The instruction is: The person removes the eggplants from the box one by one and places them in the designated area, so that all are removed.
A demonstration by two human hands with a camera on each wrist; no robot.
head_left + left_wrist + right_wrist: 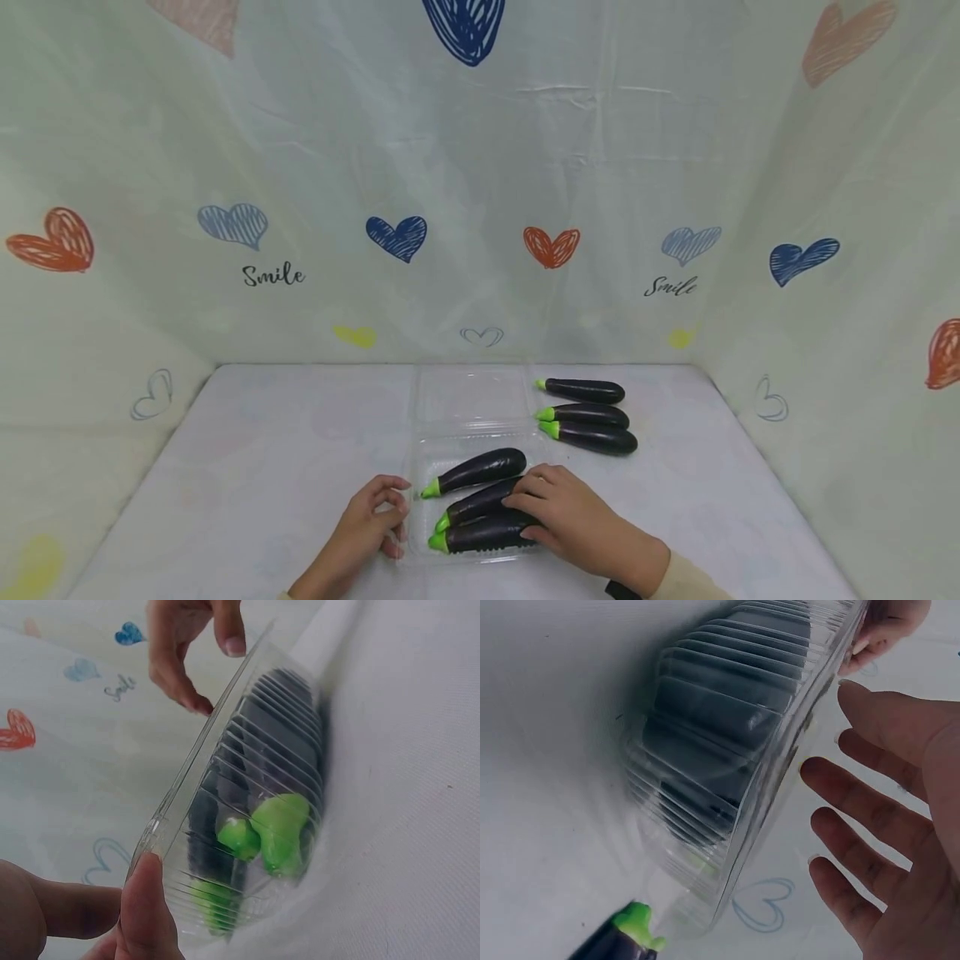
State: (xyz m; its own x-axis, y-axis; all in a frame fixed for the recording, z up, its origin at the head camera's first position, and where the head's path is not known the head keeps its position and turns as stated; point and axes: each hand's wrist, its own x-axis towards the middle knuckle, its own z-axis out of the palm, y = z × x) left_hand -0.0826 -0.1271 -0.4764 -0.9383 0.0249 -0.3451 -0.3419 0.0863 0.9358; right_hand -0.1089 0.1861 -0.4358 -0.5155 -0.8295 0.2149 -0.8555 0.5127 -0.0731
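Observation:
A clear plastic clamshell box (438, 457) lies with its lid (472, 396) folded back away from me. Three dark eggplants with bright green stem ends sit inside it: a far one (483, 468), a middle one (480, 502) and a near one (487, 533). At the box's left edge, my left hand (371, 517) pinches the rim between thumb and fingers, as the left wrist view shows. My right hand (573, 517) hovers over the right end of the box, its fingers spread and loosely bent; the right wrist view shows nothing held in it.
Right of the lid, three more eggplants lie on the white tabletop: a back one (588, 390), a middle one (592, 415) and a front one (596, 438). A pale curtain (480, 167) printed with hearts stands behind the table and along both sides.

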